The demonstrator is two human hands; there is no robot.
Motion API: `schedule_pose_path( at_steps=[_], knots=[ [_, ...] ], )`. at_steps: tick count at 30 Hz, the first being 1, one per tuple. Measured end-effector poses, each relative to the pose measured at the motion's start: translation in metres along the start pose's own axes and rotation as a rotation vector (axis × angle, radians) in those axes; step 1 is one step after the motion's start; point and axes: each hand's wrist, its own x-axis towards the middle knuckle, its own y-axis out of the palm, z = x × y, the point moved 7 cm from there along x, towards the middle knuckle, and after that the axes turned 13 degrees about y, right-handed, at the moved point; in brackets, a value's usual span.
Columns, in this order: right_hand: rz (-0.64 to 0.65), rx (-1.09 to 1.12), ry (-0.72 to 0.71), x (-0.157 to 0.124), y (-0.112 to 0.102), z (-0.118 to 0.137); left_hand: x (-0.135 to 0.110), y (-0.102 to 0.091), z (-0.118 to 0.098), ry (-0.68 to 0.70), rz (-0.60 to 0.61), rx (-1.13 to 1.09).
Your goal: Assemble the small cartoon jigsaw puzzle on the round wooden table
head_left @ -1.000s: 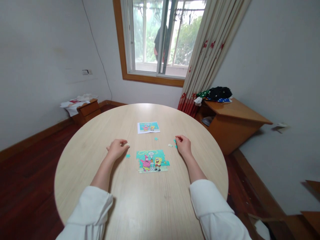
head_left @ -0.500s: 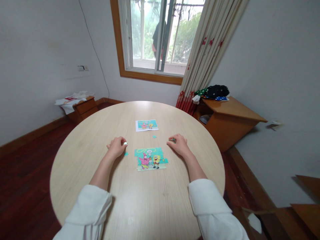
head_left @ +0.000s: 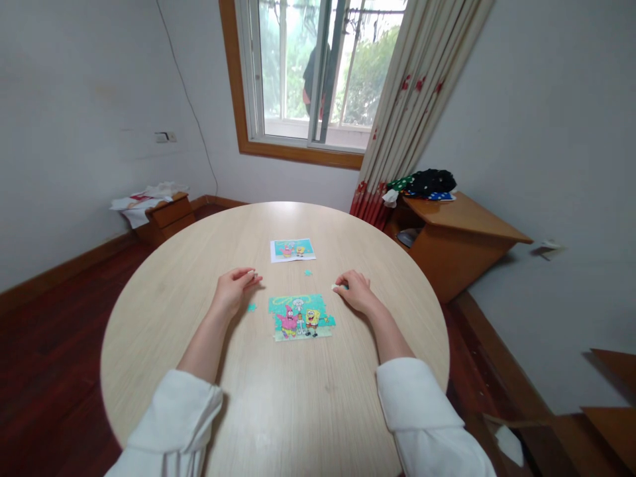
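Note:
A partly assembled jigsaw puzzle [head_left: 302, 318] with cartoon figures on turquoise lies on the table between my hands, its right and left edges uneven. My left hand [head_left: 233, 289], up and left of the puzzle, pinches a small puzzle piece [head_left: 255, 274] between thumb and fingers. At the puzzle's upper right, my right hand [head_left: 355, 290] is closed on another puzzle piece [head_left: 335, 287], whose pale part shows at the fingertips. One loose turquoise piece [head_left: 252, 307] lies beside my left wrist. Another loose piece [head_left: 308, 273] sits above the puzzle, below the printed reference picture [head_left: 294, 250].
The round wooden table [head_left: 278, 411] carries all of this. Behind it are a window [head_left: 322, 73] and a long curtain [head_left: 402, 112]. A wooden desk [head_left: 462, 225] with cloths stands at the right, and a small cabinet [head_left: 171, 215] at the left.
My left hand has moved slightly up and right, turning the piece in its fingers. My right hand has shifted a little, and the piece it holds now shows its pale side.

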Motion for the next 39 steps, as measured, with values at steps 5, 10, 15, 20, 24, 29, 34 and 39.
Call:
schedule_pose_path(
  at_steps=[5, 10, 15, 20, 24, 29, 34, 39],
  knots=[
    [0.055, 0.104, -0.004, 0.001, 0.001, 0.003, -0.011, 0.011, 0.007, -0.161, 0.036, -0.096],
    [0.082, 0.242, -0.043, -0.002, 0.004, 0.010, -0.017, 0.021, 0.007, -0.189, 0.109, -0.095],
    [0.020, 0.351, -0.136, -0.013, 0.002, 0.027, -0.027, 0.037, 0.008, -0.211, 0.242, -0.107],
    [0.027, 0.661, -0.114, -0.018, 0.009, 0.041, -0.039, 0.050, 0.010, -0.218, 0.324, -0.112],
    [0.136, 0.958, 0.020, -0.017, 0.028, 0.046, -0.046, 0.058, 0.011, -0.231, 0.400, -0.131],
    [0.256, 1.126, 0.096, -0.023, 0.040, 0.055, -0.052, 0.063, 0.012, -0.238, 0.476, -0.097],
    [0.339, 1.122, 0.087, -0.029, 0.041, 0.064, -0.052, 0.064, 0.013, -0.233, 0.502, -0.045],
    [0.362, 1.094, 0.057, -0.031, 0.042, 0.066, -0.053, 0.065, 0.014, -0.221, 0.539, -0.028]
  ],
)
